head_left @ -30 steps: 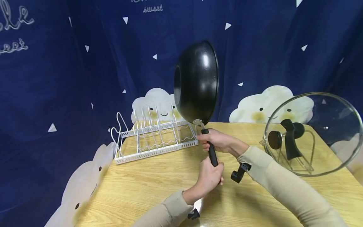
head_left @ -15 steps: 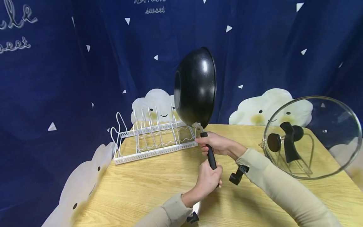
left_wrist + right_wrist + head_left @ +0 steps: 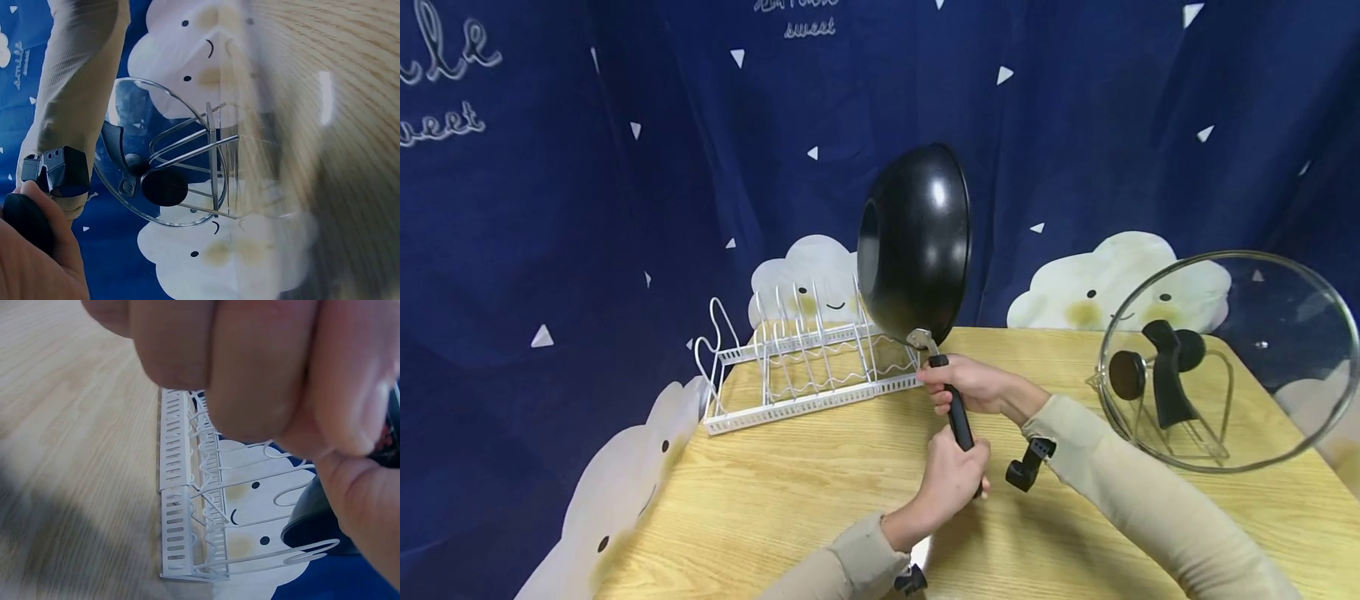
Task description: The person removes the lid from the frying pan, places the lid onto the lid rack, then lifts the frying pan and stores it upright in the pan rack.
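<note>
A black wok (image 3: 917, 242) is tipped on its side, handle toward me, over the right end of a white wire pan rack (image 3: 797, 400). Whether its lower edge touches the rack cannot be told. My left hand (image 3: 951, 475) grips the lower end of the black handle (image 3: 959, 421). Higher up, near the metal joint, my right hand (image 3: 977, 383) holds the same handle with curled fingers. The right wrist view has the fingers (image 3: 256, 369) large in front, with the rack (image 3: 178, 531) and a dark part of the wok (image 3: 319, 519) beyond.
On the right, a large glass lid (image 3: 1232, 463) leans upright in a wire stand (image 3: 1228, 392), with a black knob and a black upright piece beside it. A blue cloth (image 3: 1075, 150) with clouds hangs behind the wooden table (image 3: 760, 517).
The wok has come down a little toward the rack's right end. Both hands keep their hold on the handle. Rack and lid stay in place; the head view shifted slightly.
</note>
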### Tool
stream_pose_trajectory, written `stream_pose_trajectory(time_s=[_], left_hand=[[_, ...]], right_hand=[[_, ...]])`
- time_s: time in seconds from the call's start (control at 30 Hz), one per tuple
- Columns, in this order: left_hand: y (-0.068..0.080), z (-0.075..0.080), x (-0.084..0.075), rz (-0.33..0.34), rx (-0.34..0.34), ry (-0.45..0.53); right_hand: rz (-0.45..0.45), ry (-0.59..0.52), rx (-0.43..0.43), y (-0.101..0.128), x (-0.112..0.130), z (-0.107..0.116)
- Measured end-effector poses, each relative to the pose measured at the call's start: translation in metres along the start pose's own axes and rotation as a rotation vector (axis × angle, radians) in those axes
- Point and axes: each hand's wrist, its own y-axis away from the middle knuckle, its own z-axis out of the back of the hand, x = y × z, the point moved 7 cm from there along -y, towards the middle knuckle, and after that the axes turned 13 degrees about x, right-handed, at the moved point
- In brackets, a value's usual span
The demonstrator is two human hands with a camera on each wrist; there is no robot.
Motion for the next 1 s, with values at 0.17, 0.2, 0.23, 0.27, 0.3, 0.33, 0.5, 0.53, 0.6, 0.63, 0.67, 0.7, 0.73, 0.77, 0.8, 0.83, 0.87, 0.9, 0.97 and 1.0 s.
stream_pose_trajectory(time_s=[0.17, 0.2, 0.23, 0.27, 0.3, 0.33, 0.5, 0.53, 0.6, 0.63, 0.67, 0.7, 0.73, 0.77, 0.8, 0.83, 0.87, 0.9, 0.97, 1.0], left_hand=[[0.000, 0.000, 0.002, 0.004, 0.002, 0.029], [0.000, 0.001, 0.003, 0.005, 0.003, 0.035], [0.000, 0.001, 0.003, 0.007, 0.003, 0.043], [0.000, 0.001, 0.003, 0.009, 0.003, 0.048], [-0.001, 0.001, 0.003, 0.011, 0.003, 0.053], [-0.001, 0.001, 0.003, 0.013, 0.002, 0.056], [-0.001, -0.001, 0.000, 0.023, -0.006, 0.093], [-0.001, -0.001, 0.000, 0.025, -0.009, 0.104], [-0.001, -0.001, 0.000, 0.031, -0.012, 0.121], [-0.001, -0.002, 0.001, 0.034, -0.013, 0.131], [-0.001, -0.002, 0.001, 0.036, -0.013, 0.139], [-0.002, -0.002, 0.002, 0.040, -0.010, 0.148], [-0.002, -0.002, 0.004, 0.045, -0.007, 0.157], [-0.003, -0.002, 0.005, 0.049, -0.001, 0.165], [-0.003, -0.002, 0.007, 0.053, 0.003, 0.174], [-0.003, -0.002, 0.008, 0.057, 0.005, 0.183], [-0.003, -0.002, 0.010, 0.061, 0.007, 0.188], [-0.004, -0.001, 0.011, 0.065, 0.010, 0.193], [-0.004, -0.001, 0.013, 0.069, 0.015, 0.196], [-0.004, 0.000, 0.014, 0.072, 0.016, 0.196]], right_hand=[[-0.025, 0.026, -0.006, -0.002, -0.003, 0.002], [-0.027, 0.026, -0.006, -0.002, -0.003, 0.002], [-0.027, 0.024, -0.005, -0.003, -0.003, 0.002], [-0.027, 0.021, -0.003, -0.003, -0.003, 0.002], [-0.028, 0.017, -0.001, -0.003, -0.003, 0.002], [-0.029, 0.015, 0.003, -0.003, -0.003, 0.002], [-0.031, -0.009, 0.013, -0.005, -0.004, 0.003], [-0.033, -0.013, 0.016, -0.005, -0.005, 0.004], [-0.041, -0.022, 0.015, -0.007, -0.007, 0.005], [-0.046, -0.025, 0.015, -0.007, -0.008, 0.005], [-0.050, -0.031, 0.013, -0.008, -0.010, 0.006], [-0.055, -0.037, 0.009, -0.008, -0.012, 0.007], [-0.060, -0.041, 0.006, -0.009, -0.013, 0.008], [-0.065, -0.047, 0.000, -0.009, -0.015, 0.009], [-0.069, -0.050, -0.006, -0.009, -0.017, 0.009], [-0.074, -0.056, -0.014, -0.010, -0.018, 0.011], [-0.078, -0.060, -0.022, -0.010, -0.020, 0.012], [-0.082, -0.061, -0.029, -0.010, -0.021, 0.012], [-0.087, -0.070, -0.044, -0.011, -0.023, 0.014], [-0.088, -0.074, -0.051, -0.012, -0.024, 0.015]])
